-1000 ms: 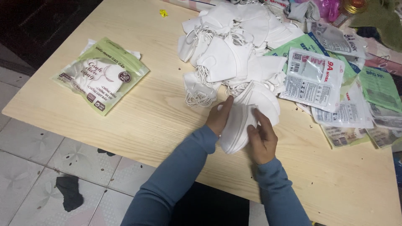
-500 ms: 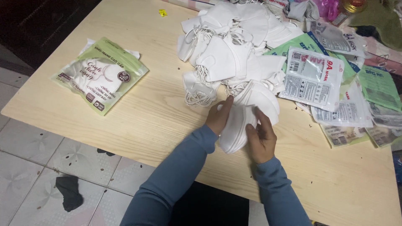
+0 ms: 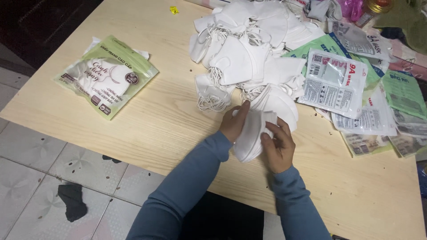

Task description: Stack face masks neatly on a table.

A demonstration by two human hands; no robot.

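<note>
1. Stacked white masks (image 3: pixel 254 135) sit between your two hands on the wooden table (image 3: pixel 147 129), standing on edge in a tight bundle.
2. Your left hand (image 3: pixel 235 124) presses flat against the stack's left side, fingers together and pointing away from you, the thumb hidden behind the masks.
3. Your right hand (image 3: pixel 279 146) cups the stack's right side, fingers curled onto the front mask, so the bundle is squeezed between both palms.
4. Just beyond your fingertips lies a fanned group of masks (image 3: pixel 278 103), touching the top of the stack you hold.
5. Farther beyond both hands is a loose heap of white masks (image 3: pixel 242 49) with tangled ear loops (image 3: pixel 212 101) trailing toward your left hand.
6. Well to the left of your left hand lies a green-and-clear pouch (image 3: pixel 106 75); it is filled, and white masks show through its clear window.
7. To the right of your right hand, flat printed pouches (image 3: pixel 336 82) overlap in a spread; they look flat, though you cannot tell whether they hold anything.
8. More green and clear pouches (image 3: pixel 402 95) lie farther right, near the table edge.
9. Below your left sleeve, a dark cloth (image 3: pixel 72 202) lies on the tiled floor (image 3: pixel 35 155).
</note>
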